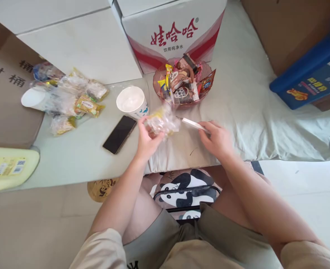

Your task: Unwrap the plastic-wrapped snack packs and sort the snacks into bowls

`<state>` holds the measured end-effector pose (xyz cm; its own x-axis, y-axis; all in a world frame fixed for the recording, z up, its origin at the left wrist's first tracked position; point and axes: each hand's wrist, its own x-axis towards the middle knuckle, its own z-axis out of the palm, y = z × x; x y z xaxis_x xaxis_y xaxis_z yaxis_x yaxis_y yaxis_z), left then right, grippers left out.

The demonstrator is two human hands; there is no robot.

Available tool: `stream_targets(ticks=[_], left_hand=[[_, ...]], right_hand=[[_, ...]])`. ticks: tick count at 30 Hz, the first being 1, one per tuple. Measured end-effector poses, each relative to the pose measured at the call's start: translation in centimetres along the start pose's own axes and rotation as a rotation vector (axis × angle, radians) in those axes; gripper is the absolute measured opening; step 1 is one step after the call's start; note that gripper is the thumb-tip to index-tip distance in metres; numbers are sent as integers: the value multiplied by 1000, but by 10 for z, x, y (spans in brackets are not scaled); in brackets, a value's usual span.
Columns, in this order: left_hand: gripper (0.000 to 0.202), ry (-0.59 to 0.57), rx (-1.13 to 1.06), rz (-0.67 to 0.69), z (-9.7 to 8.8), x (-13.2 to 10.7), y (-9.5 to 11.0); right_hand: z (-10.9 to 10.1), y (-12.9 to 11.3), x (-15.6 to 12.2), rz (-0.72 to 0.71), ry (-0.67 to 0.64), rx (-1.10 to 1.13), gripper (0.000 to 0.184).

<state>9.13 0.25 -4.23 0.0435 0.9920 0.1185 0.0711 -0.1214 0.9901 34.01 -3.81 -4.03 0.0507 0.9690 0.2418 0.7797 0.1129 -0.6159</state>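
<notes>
My left hand (148, 141) is closed on a crinkled clear snack packet (165, 120) with yellow print, held above the cloth-covered surface. Its contents are blurred. In my right hand (218, 139) is a slim white utility knife (193, 123), its thin dark tip pointing left at the packet's right edge. Whether the tip touches the plastic, I cannot tell. Just behind the packet stands a pink glass bowl (160, 93) heaped with wrapped snacks (183, 84). A white paper tub (132, 102) and a black phone (120, 134) are left of my left hand.
Several clear-wrapped snacks (89, 105) lie at the left beside a tipped white paper cup (34, 98). A white and red carton (176, 33) stands behind the bowl. A pale yellow jug (12, 168) lies at the left edge; a blue box (307, 74) is at the right.
</notes>
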Motion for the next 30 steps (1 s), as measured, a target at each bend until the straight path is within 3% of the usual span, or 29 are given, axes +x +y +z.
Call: stream_targets(ticks=[3,5,7,11,15,17,20,25,27,30], left_hand=[[55,-143,107,0,7,-10,2],[51,-102,107,75,11,-10,7],[51,-29,87,98,15,-7,12],[25,116,-17,-142,23,1,19],[21,193,-411,-465,26,5,22],[22,225,-529,-535,26,6,22],[34,188,-518,-507,27,3,21],[89,-42,-258,-337,33,-6,11],[88,-67,-194,-321,36,-9,5],[70,-41,-157,-294,38,-9,1]], right_hand=[[-3,9,3,-2,147,-130,29],[-3,9,2,-45,174,-109,30],[-2,4,-2,-148,117,-8,32],[4,-13,-10,-348,22,168,30],[13,-26,-14,-465,-92,190,21],[16,-28,-15,-483,-112,137,20],[16,-27,-15,-528,-96,95,17],[12,-32,-20,-747,-256,292,19],[12,-34,-23,-716,-286,362,24],[13,-35,-25,-500,-195,371,26]])
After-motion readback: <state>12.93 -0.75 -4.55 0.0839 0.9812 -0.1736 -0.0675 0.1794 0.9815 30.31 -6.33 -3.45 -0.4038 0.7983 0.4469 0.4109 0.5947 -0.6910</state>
